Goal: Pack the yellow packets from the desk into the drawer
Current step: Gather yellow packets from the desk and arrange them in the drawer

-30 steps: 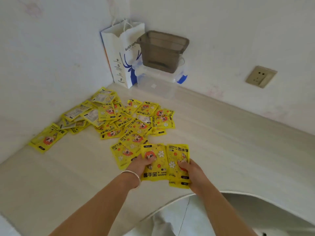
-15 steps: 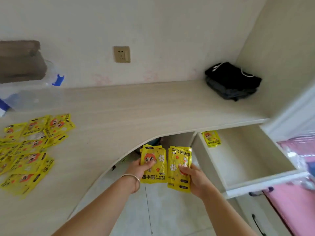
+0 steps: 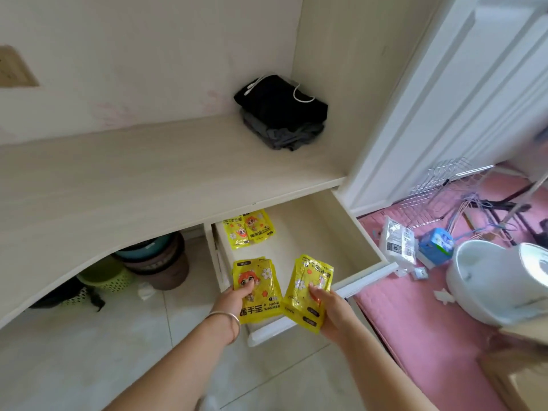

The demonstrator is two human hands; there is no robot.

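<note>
Pale wooden desk (image 3: 148, 173), open white drawer (image 3: 320, 232) | left hand (image 3: 234, 295) grips yellow packet stack (image 3: 261, 289) | right hand (image 3: 332, 307) grips second yellow stack (image 3: 308, 280) | both over drawer's near end

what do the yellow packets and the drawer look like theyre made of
The yellow packets in the hands look like glossy printed plastic film: light glints off them, and their surfaces wrinkle. The drawer looks like matte, cream board, probably laminated wood composite; its walls are flat and smooth, with a white front edge. Neither is certain from looks alone.
</note>
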